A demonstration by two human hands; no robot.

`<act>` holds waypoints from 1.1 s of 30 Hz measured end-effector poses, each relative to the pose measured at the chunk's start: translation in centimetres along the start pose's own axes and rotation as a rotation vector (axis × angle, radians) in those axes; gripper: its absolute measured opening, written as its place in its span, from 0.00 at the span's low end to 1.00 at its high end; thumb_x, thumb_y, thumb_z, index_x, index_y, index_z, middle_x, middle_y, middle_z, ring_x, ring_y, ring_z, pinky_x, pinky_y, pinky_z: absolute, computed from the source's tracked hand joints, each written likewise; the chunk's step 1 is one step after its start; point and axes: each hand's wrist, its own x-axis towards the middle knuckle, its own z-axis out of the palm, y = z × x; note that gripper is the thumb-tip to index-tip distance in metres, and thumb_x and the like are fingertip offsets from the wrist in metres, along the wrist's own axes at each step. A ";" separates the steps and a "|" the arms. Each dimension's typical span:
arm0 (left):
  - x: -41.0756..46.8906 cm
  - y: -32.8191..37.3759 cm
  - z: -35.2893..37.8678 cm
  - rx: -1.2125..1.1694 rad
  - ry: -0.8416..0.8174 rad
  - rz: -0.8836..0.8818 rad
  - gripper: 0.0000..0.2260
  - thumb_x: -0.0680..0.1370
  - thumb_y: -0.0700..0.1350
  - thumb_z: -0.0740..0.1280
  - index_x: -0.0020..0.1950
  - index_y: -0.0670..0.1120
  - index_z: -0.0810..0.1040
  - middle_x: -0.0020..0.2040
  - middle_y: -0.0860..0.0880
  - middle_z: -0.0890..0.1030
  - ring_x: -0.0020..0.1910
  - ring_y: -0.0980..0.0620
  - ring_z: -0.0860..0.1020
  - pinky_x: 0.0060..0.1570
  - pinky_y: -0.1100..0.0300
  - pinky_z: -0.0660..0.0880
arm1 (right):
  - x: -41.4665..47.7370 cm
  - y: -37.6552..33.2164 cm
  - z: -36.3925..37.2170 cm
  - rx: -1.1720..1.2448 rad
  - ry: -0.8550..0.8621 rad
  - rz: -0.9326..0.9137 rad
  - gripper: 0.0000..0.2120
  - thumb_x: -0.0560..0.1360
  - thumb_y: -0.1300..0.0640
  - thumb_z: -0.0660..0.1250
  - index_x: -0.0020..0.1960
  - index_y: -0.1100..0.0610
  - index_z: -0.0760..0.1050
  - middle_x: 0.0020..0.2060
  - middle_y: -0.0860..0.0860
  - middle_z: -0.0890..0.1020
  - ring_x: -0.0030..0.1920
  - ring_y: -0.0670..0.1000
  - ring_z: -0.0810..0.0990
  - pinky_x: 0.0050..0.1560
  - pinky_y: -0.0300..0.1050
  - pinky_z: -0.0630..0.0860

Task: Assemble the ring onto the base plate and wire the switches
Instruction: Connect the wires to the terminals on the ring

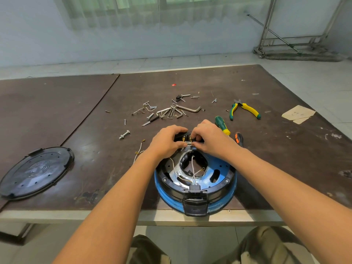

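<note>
A round blue base (pixel 221 200) with a black ring (pixel 171 184) on top sits at the table's near edge. White wires (pixel 193 170) run through its open middle. At the far side of the ring is a black switch block (pixel 185 137) with brass terminals. My left hand (pixel 166 142) grips the block's left side and pinches a white wire end beside it. My right hand (pixel 208 139) pinches wire ends at the terminals from the right. A black connector housing (pixel 195 201) sits at the near rim.
A black round cover plate (pixel 36 171) lies at the left. Hex keys (pixel 177 111), several screws and bolts (pixel 124 134) lie behind my hands. Green-yellow pliers (pixel 244 110), a green screwdriver (pixel 222 125) and an orange-black tool (pixel 239 139) lie right. A loose white wire (pixel 139 151) lies left of the base.
</note>
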 end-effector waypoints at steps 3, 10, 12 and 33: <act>0.1 0.0 -0.1 -0.014 -0.001 -0.004 0.23 0.75 0.49 0.73 0.69 0.54 0.75 0.65 0.53 0.78 0.63 0.51 0.75 0.63 0.45 0.73 | 0.1 0.1 0.1 -0.009 0.009 -0.005 0.07 0.76 0.54 0.72 0.53 0.54 0.81 0.39 0.45 0.74 0.48 0.46 0.68 0.48 0.44 0.72; 0.0 0.0 -0.1 -0.042 -0.002 -0.023 0.22 0.75 0.48 0.73 0.69 0.55 0.75 0.65 0.53 0.78 0.62 0.51 0.75 0.63 0.45 0.73 | 0.2 0.2 0.3 -0.007 0.026 0.000 0.05 0.76 0.54 0.72 0.51 0.54 0.81 0.38 0.44 0.73 0.47 0.46 0.68 0.45 0.42 0.70; -0.1 0.1 0.1 -0.051 0.020 -0.019 0.23 0.75 0.48 0.74 0.69 0.55 0.74 0.64 0.53 0.78 0.62 0.52 0.75 0.63 0.45 0.74 | 0.1 0.3 0.4 -0.008 0.037 0.007 0.06 0.76 0.53 0.72 0.51 0.54 0.81 0.39 0.44 0.73 0.47 0.46 0.68 0.46 0.41 0.68; -0.8 1.5 -0.2 -0.001 0.020 0.117 0.04 0.78 0.40 0.70 0.50 0.45 0.83 0.62 0.49 0.72 0.56 0.53 0.73 0.55 0.59 0.71 | -0.1 0.5 0.2 0.091 0.073 0.103 0.10 0.74 0.54 0.74 0.53 0.54 0.78 0.40 0.49 0.80 0.48 0.46 0.71 0.45 0.43 0.70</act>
